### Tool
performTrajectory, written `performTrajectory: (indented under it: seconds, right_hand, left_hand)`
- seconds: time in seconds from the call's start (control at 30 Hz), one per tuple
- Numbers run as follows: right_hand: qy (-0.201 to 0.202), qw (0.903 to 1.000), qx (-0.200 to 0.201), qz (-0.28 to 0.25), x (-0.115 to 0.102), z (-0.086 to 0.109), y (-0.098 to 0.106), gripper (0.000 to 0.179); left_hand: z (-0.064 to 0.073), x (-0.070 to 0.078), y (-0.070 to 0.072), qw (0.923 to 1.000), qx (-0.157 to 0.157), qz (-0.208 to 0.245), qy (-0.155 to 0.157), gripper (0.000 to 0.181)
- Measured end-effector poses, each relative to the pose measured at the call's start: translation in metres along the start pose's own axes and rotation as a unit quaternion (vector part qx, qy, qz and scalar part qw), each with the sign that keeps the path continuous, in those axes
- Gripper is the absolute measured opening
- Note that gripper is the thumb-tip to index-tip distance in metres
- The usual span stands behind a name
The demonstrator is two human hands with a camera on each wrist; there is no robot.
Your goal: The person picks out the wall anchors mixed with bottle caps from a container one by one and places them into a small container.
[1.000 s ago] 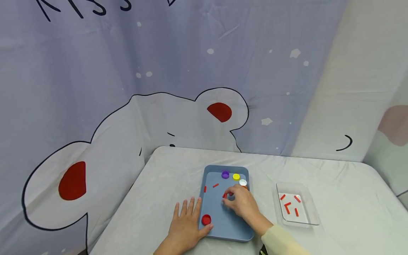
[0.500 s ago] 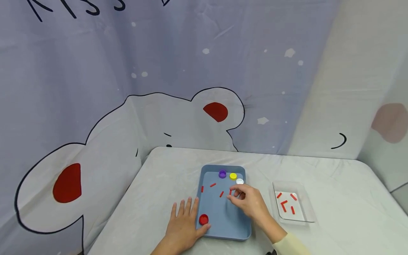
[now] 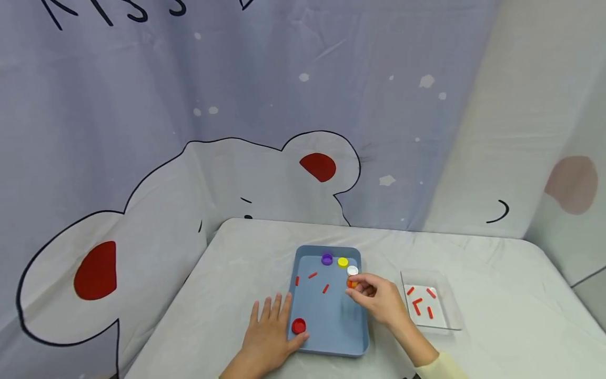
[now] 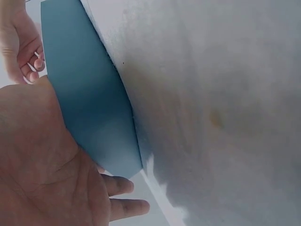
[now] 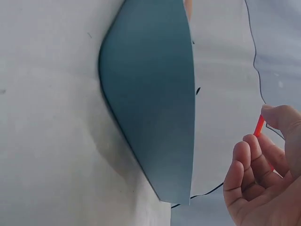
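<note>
I've a white table (image 3: 213,295) w/ a blue-gray tray (image 3: 326,326) on it. For this step I'd want the tray steady, stick upright, pinch light, wrist slow. L hand (image 3: 268,332) lies at tray's L edge, fingers spread, holding nothing. R hand (image 3: 380,299) is over the orange cap (image 3: 354,285), its grip narrowed, thumb + index pinching a red stick (image 5: 259,125); can't tell if stick touches cap.

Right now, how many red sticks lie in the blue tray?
3: a first stick by the left wall of the blue tray, a second stick nearest the purple cap, a third stick nearest the right hand, which pinches another stick and may hide more.
</note>
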State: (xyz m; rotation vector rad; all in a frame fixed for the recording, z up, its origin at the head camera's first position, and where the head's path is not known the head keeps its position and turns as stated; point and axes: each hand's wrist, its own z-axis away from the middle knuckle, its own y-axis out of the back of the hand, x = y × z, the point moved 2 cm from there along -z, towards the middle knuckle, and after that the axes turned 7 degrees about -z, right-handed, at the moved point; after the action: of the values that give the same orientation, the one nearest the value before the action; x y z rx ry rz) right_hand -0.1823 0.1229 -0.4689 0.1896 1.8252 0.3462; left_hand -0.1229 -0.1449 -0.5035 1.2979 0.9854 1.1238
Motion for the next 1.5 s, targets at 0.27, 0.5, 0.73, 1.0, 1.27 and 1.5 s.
performTrajectory:
  seconds: [0.27,0.5,0.73,1.0,1.27,1.5]
  right_hand:
    - [0.000,0.9999,-0.008,0.007,0.000,0.008,0.007,0.024]
    - [-0.022,0.9993,0.009,0.028,0.003,0.015,0.030,0.023]
    - [-0.027,0.9981,0.033,0.046,0.006,0.024,0.057,0.022]
    - [-0.048,0.9952,0.035,0.078,0.010,0.028,0.081,0.028]
    - [-0.064,0.9930,0.036,0.093,0.011,0.031,0.104,0.037]
    - [-0.072,0.9908,0.035,0.109,0.016,0.033,0.119,0.035]
  left_hand:
    - [0.004,-0.006,-0.002,0.9999,0.002,0.009,0.007,0.099]
    - [0.000,-0.008,-0.005,0.9999,0.005,0.011,-0.001,0.100]
    - [-0.003,-0.005,-0.003,0.9999,0.008,0.007,-0.001,0.099]
    - [-0.002,-0.004,-0.002,0.9997,0.025,0.002,-0.002,0.097]
    - [0.000,-0.001,-0.002,0.9996,0.027,-0.005,-0.006,0.097]
    - [0.001,0.000,-0.001,0.9996,0.027,-0.002,-0.009,0.097]
